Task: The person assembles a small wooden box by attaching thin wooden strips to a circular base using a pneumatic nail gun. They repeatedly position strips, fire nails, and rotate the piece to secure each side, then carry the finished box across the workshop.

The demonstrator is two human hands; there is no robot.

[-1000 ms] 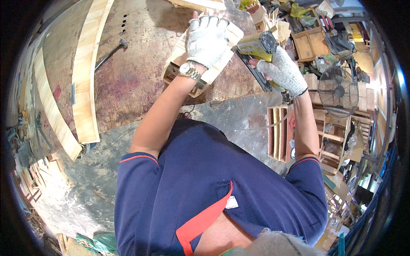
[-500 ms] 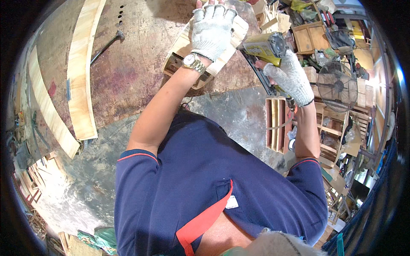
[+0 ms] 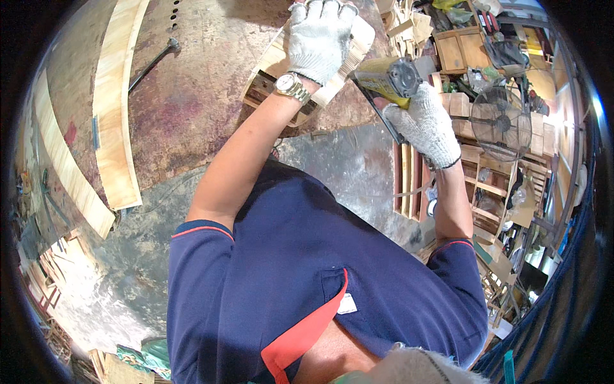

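Note:
My left hand (image 3: 320,41), in a white work glove with bare fingertips, lies on a pale wooden frame (image 3: 362,37) and holds it against the worktable (image 3: 185,115). Its fingers bend over the frame's far side, their tips mostly out of sight. The frame has rounded ends and a hollow showing beside my watch. In my gloved right hand (image 3: 425,125) is a yellow and black nail gun (image 3: 384,78), gripped round its handle. The gun's front end is beside the frame's right edge; whether they touch, I cannot tell.
Two long curved wooden boards (image 3: 115,128) lie at the left of the table, with a hammer (image 3: 153,64) near them. Right of the table stand stacked wooden frames (image 3: 409,182) and a black fan (image 3: 501,121). Wood scraps (image 3: 406,29) pile up at the far right.
The nail gun has tilted and shifted slightly left, toward the wooden frame. My left fingers are more bent than before. The whole view has shifted a little.

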